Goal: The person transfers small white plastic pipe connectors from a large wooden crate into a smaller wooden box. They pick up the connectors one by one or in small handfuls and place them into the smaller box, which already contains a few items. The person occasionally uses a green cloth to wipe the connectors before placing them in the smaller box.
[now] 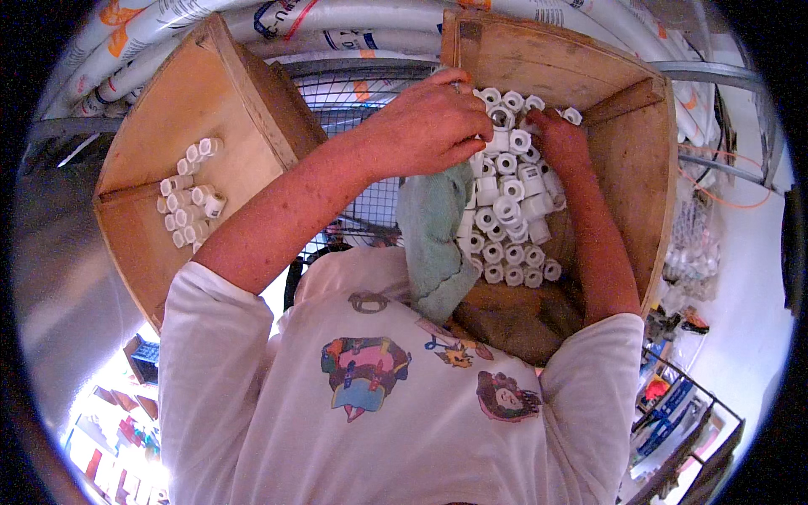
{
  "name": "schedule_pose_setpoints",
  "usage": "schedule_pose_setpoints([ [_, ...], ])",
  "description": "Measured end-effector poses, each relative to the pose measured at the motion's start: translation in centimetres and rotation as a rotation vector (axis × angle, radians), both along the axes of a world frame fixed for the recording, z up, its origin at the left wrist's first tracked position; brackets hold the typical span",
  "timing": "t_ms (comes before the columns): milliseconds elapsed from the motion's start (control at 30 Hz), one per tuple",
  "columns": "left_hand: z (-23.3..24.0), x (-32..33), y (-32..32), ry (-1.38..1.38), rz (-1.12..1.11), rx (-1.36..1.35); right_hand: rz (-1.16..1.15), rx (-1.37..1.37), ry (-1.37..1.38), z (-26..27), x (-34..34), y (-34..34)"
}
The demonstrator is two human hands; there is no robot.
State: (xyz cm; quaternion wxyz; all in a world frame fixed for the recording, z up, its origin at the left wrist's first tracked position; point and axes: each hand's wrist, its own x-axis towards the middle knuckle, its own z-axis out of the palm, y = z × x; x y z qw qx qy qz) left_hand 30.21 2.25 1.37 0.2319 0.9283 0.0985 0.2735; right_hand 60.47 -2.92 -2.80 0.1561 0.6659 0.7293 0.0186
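My left hand (435, 123) is at the left side of the right-hand wooden box, fingers curled, over the upper end of a pale green cloth (439, 233). Whether it grips the cloth is hidden. Inside this box (631, 151), many white plastic pipe fittings (507, 208) with hexagonal ends lie piled, some in rows at the near end. My right hand (558, 139) reaches into the box from the right, its fingertips among the fittings near the far wall; what they hold does not show.
A second wooden box (208, 113) stands tilted at the left, with several white fittings (187, 214) in it. Between the boxes is a black wire mesh (372, 202). Large wrapped white pipes (391, 19) lie beyond on a metal rail. Bagged items (691, 246) hang at the right.
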Motion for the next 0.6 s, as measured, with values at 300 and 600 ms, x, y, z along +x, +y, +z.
schedule_pose_setpoints([
  [300,0.2,0.0,0.0,0.018,0.011,0.018,-0.027,0.074,0.224,-0.7,1.4,-1.6],
  [600,0.3,0.1,0.1,0.039,-0.012,0.017,0.032,0.113,0.215,-1.1,1.8,-1.2],
])
